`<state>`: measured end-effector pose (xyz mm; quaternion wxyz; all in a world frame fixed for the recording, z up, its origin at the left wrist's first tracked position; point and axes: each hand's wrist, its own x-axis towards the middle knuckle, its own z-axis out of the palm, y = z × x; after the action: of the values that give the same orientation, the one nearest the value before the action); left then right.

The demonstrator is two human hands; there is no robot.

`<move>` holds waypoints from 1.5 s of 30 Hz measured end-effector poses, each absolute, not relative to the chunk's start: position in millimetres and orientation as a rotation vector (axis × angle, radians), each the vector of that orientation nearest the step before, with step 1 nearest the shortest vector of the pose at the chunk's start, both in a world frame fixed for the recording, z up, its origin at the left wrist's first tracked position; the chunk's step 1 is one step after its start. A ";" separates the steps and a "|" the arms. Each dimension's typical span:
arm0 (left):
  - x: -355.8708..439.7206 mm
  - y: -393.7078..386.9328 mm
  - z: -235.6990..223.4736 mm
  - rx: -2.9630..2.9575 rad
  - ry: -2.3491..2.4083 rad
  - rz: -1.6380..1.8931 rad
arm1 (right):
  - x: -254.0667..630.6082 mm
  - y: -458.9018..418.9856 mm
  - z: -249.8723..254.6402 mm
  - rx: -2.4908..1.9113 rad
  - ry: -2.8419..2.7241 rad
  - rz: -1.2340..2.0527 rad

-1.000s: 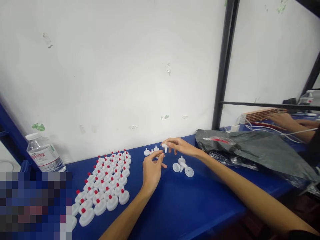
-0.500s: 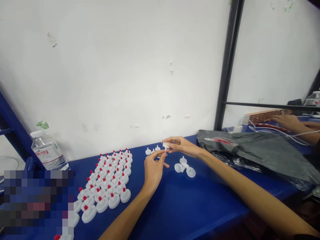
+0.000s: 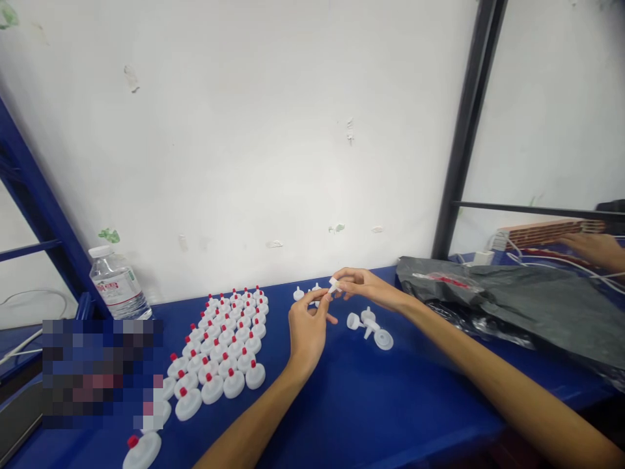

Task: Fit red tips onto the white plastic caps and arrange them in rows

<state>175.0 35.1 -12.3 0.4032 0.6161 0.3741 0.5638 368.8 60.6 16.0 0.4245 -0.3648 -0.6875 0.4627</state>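
Note:
My right hand [image 3: 364,288] pinches a small white plastic cap [image 3: 334,284] just above the blue table [image 3: 371,404]. My left hand [image 3: 306,326] meets it from the left, its thumb and forefinger closed at the cap's lower end; whether they hold a small part there is too small to tell. Three loose white caps [image 3: 370,326] lie just right of my hands, and two more white caps [image 3: 299,294] stand behind them near the wall. Rows of white caps with red tips [image 3: 224,345] fill the table to the left.
A clear water bottle [image 3: 117,284] stands at the back left by the wall. A dark plastic bag [image 3: 512,296] lies at the right. Another person's hand [image 3: 593,249] and cables show at the far right. One red-tipped cap [image 3: 141,451] sits alone at the front left.
My hands have stayed together at the white cap, and the left fingers have closed in on it. The view has shifted, so everything sits slightly further right.

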 end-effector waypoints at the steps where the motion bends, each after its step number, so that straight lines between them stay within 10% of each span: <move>1: 174.9 33.4 -11.3 1.561 0.946 1.428 | 369.5 60.2 17.4 -0.917 -1.723 1.135; 45: 169.4 38.8 -8.5 1.188 0.620 1.116 | 355.1 45.2 22.3 -0.995 -2.039 0.778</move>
<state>169.4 38.8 -8.5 0.6431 0.5217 0.2724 0.4900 355.1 45.2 22.3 0.3632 -0.3866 -0.7920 0.3022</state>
